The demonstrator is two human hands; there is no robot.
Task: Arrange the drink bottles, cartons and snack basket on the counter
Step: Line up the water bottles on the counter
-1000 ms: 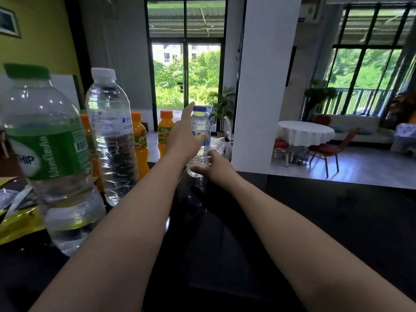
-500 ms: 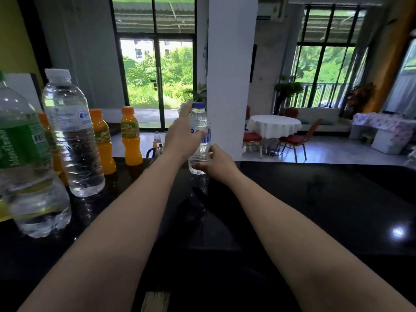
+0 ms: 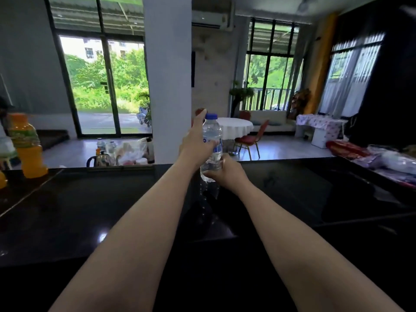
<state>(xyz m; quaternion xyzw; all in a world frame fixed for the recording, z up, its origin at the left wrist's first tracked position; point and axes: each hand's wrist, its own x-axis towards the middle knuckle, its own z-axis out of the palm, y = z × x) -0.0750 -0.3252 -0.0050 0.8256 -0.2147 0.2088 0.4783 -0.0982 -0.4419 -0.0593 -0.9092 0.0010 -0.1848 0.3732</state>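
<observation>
A small clear water bottle [image 3: 212,140] with a blue cap stands upright near the far edge of the glossy black counter [image 3: 90,210]. My left hand [image 3: 195,143] grips its upper body from the left, index finger raised beside the cap. My right hand [image 3: 227,171] grips its base from the right. At the far left an orange juice bottle [image 3: 27,147] with an orange cap stands on the counter. Part of a second orange bottle [image 3: 2,180] and a clear bottle [image 3: 5,149] show at the left edge.
A white pillar [image 3: 167,75] rises just behind the counter's far edge. Plastic-wrapped packs [image 3: 391,163] lie on the counter's far right. Beyond the counter are a kettle [image 3: 101,158], a bag and a table with red chairs on the floor.
My view has swung to the right, so the large water bottles at the left have left the frame. Both hands still hold the small water bottle, now further right along the counter.
</observation>
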